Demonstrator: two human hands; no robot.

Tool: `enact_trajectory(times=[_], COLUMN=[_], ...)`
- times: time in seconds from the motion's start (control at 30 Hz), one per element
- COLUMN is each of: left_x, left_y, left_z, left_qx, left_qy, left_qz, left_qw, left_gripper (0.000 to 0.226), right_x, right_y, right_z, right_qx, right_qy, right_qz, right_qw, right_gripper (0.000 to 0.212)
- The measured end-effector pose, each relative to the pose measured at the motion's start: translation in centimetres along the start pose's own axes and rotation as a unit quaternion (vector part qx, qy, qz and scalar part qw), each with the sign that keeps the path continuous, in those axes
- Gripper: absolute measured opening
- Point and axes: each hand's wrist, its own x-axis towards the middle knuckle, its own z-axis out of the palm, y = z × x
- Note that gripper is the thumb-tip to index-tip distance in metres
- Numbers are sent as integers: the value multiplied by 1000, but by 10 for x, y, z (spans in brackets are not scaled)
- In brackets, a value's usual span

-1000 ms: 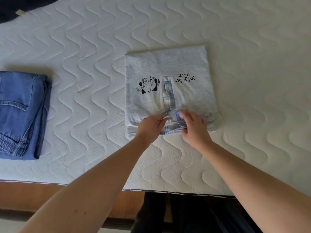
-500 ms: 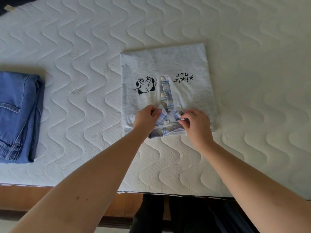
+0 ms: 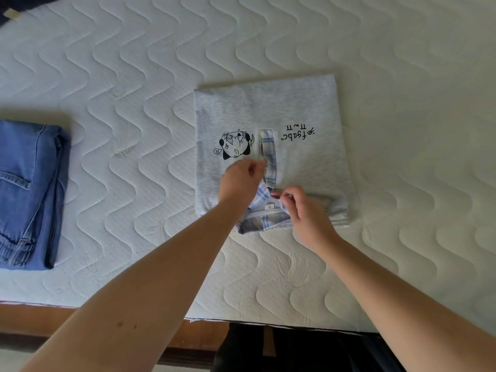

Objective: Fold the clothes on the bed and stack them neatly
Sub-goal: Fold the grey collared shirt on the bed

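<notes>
Grey marl shirt (image 3: pixel 271 114), folded to a near-square panel, centre-right of the frame on the white quilted mattress (image 3: pixel 134 76); print and lettering read upside down, so the neckline faces the lower edge of the frame, nearest the person.

Plaid collar (image 3: pixel 264 220) and placket: checked blue-white cloth at the shirt's lower edge, the placket strip running straight up the frame from the collar. Size label visible inside the neck.

Left hand (image 3: pixel 239 182): lies over the shirt just left of the placket, fingers curled, tips pinching the cloth beside the strip.

Right hand (image 3: pixel 303 208): at the collar's right side, thumb and forefinger pinching the collar edge, other fingers bent.

Key relation: collar lies between the two hands, its long axis across the frame; both hands are at it, the right one nearer to the collar band. Judged step: squaring the collar flat before the shirt is moved.

Folded blue jeans (image 3: pixel 29 191): left edge of the frame, well apart from the shirt; likely base for the stack, on the left hand's side.

Dark garment (image 3: pixel 16 4): upper left corner, mostly out of frame.
</notes>
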Motion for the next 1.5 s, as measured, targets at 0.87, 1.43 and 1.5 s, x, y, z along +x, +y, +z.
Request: enact_trajectory(times=[0.87, 1.43, 1.5], left_x=[-9, -8, -22], left_y=[-2, 41, 36], left_z=[7, 35, 35], left_qx=[162, 149, 136], left_qy=[-227, -49, 18], left_qz=[350, 201, 248], left_qw=[894, 967, 959], left_gripper=[88, 39, 25], right_x=[-5, -28, -36], right_y=[33, 36, 31], right_z=[-29, -43, -39], right_qx=[8, 20, 11], right_qy=[81, 170, 186], right_qz=[113, 225, 251], right_qw=[990, 959, 950], right_gripper=[20, 24, 18])
